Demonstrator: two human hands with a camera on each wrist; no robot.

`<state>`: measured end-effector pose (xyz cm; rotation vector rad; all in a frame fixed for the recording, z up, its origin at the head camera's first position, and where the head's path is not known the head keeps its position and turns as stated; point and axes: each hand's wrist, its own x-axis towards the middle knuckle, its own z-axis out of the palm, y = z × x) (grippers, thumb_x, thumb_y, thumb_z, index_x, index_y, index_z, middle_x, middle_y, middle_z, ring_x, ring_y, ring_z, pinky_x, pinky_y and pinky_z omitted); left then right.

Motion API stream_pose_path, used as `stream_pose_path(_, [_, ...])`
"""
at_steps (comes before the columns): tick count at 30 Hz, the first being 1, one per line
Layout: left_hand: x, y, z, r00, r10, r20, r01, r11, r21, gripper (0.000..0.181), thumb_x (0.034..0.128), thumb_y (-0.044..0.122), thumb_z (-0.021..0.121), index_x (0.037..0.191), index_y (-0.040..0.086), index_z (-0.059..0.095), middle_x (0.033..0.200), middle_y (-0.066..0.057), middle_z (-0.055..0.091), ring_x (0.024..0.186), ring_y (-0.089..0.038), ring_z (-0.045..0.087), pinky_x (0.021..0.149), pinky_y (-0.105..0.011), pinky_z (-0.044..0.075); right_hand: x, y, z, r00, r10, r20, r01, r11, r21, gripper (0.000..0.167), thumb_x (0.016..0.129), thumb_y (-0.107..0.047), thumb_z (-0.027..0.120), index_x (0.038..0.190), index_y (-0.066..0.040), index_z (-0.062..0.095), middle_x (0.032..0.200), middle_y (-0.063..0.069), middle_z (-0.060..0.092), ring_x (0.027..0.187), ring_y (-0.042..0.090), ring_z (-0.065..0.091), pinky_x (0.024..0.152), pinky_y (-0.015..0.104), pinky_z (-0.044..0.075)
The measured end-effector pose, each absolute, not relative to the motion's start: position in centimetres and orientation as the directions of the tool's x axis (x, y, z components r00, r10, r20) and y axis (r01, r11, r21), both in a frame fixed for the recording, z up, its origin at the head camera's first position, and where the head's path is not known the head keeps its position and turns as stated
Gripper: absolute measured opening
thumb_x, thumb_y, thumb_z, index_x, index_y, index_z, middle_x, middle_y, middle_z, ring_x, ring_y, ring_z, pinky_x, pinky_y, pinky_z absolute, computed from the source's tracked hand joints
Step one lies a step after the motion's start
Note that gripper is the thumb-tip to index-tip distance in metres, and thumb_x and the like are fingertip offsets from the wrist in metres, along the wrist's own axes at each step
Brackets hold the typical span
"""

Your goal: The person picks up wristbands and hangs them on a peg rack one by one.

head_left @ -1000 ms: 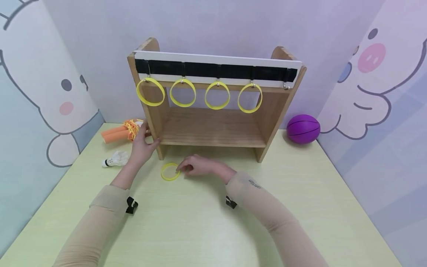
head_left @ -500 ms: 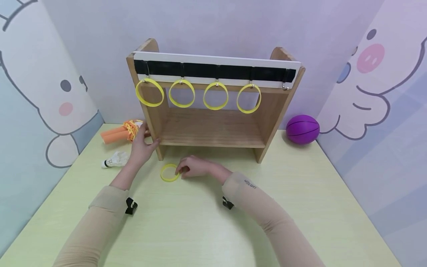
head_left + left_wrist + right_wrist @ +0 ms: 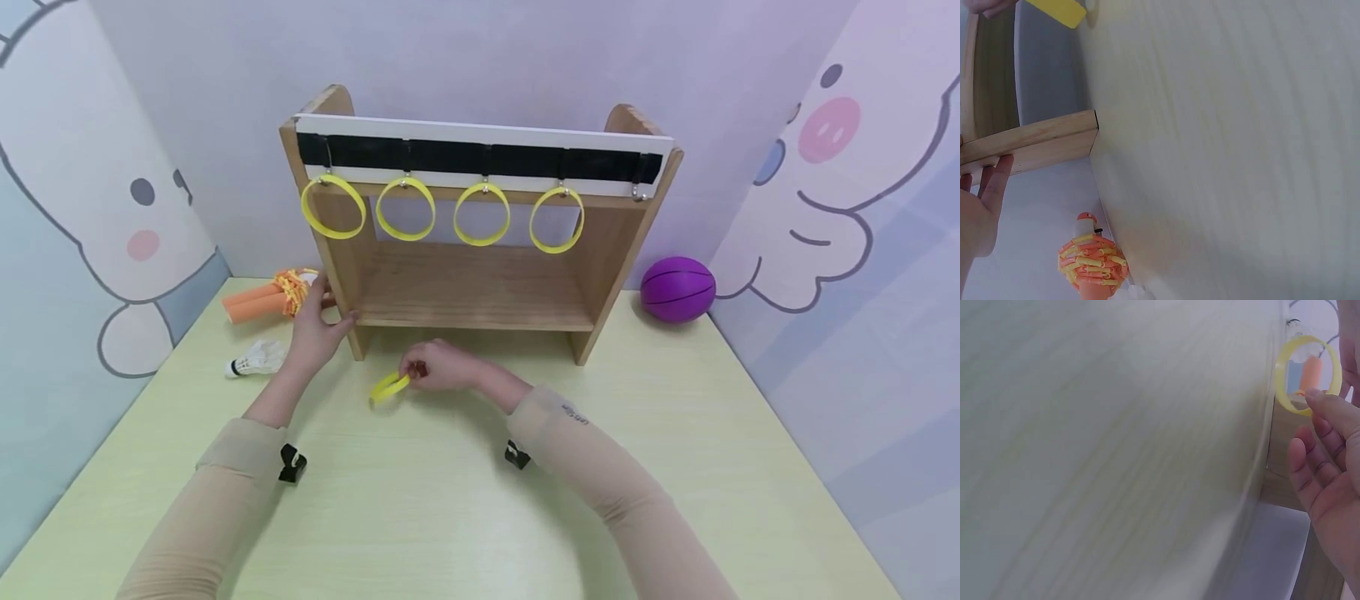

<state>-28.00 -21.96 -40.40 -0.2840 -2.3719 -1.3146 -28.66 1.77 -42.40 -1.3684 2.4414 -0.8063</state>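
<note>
A loose yellow ring [image 3: 389,388] is tilted up off the table in the head view, its edge pinched by my right hand [image 3: 442,365]. The right wrist view shows the thumb and index finger on the ring [image 3: 1280,375], the other fingers loosely bent. My left hand [image 3: 313,333] grips the left side panel of a wooden shelf [image 3: 480,287]. In the left wrist view its fingers [image 3: 999,181] lie against the panel's outer face. Several yellow rings [image 3: 482,242] hang from hooks on the shelf's black-and-white front strip [image 3: 450,157]; the rightmost hook [image 3: 640,193] is bare.
Left of the shelf lie an orange-handled bundle with orange and yellow strands [image 3: 258,302] and a white shuttlecock [image 3: 258,358]. A purple ball [image 3: 678,289] rests on the table [image 3: 420,517] to the right. Printed walls stand behind and at both sides.
The loose ring lay flat on the table beside the right fingertips; now the right hand holds it tilted, raised a little. The left hand stays on the shelf's side panel.
</note>
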Motion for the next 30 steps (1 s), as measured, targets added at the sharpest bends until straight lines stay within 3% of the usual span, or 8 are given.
stream_pose_path(5, [-28.0,-22.0,-40.4,-0.902,-0.023,0.431,0.355,0.529,0.771,0.077,0.0862,0.005,0.064,0.15,0.015,0.022,0.13,-0.02,0.045,0.115,-0.039,0.051,0.075,-0.044,0.058,-28.6,2.6,-41.7,-0.535,-0.838,0.105,-0.736,0.402,-0.544,0.012,0.083,-0.006,0.07,0.095,-0.008,0.067,0.082,-0.002,0.06,0.07,0.005,0.052,0.06,0.012,0.046])
stream_pose_path(9, [-28.0,-22.1,-40.5,-0.897,-0.021,0.442,0.369,0.518,0.772,0.077,0.0853,0.003,0.064,0.149,0.014,0.024,0.129,-0.021,0.046,0.113,-0.04,0.052,0.07,-0.026,0.058,-28.6,3.6,-40.9,-0.541,-0.83,0.136,-0.745,0.398,-0.535,0.012,0.083,-0.007,0.07,0.095,-0.009,0.069,0.081,-0.002,0.06,0.071,0.006,0.053,0.06,0.013,0.046])
stream_pose_path(14, [-28.1,-22.1,-40.5,-0.889,-0.021,0.457,0.382,0.516,0.767,0.076,0.0843,0.002,0.065,0.148,0.012,0.025,0.128,-0.022,0.047,0.112,-0.04,0.053,0.064,-0.006,0.049,-28.6,4.9,-40.1,-0.549,-0.817,0.176,-0.76,0.401,-0.512,0.014,0.083,-0.008,0.07,0.096,-0.009,0.07,0.082,-0.003,0.061,0.072,0.005,0.054,0.062,0.013,0.048])
stream_pose_path(22, [-28.4,-22.2,-40.6,-0.883,-0.019,0.469,0.394,0.515,0.762,0.075,0.0846,0.003,0.064,0.148,0.013,0.026,0.129,-0.022,0.047,0.111,-0.04,0.053,0.064,-0.005,0.048,-28.2,6.6,-39.1,-0.549,-0.803,0.232,-0.784,0.398,-0.476,0.015,0.083,-0.014,0.072,0.097,-0.011,0.071,0.085,-0.003,0.062,0.074,0.007,0.055,0.061,0.014,0.049])
stream_pose_path(30, [-28.3,-22.1,-40.7,-0.879,-0.02,0.477,0.404,0.502,0.765,0.076,0.0841,0.003,0.065,0.148,0.012,0.026,0.129,-0.023,0.047,0.111,-0.04,0.053,0.063,-0.002,0.046,-27.2,8.9,-37.8,-0.578,-0.764,0.288,-0.759,0.374,-0.533,0.014,0.082,-0.015,0.073,0.096,-0.014,0.071,0.09,-0.004,0.06,0.077,0.011,0.054,0.056,0.019,0.05])
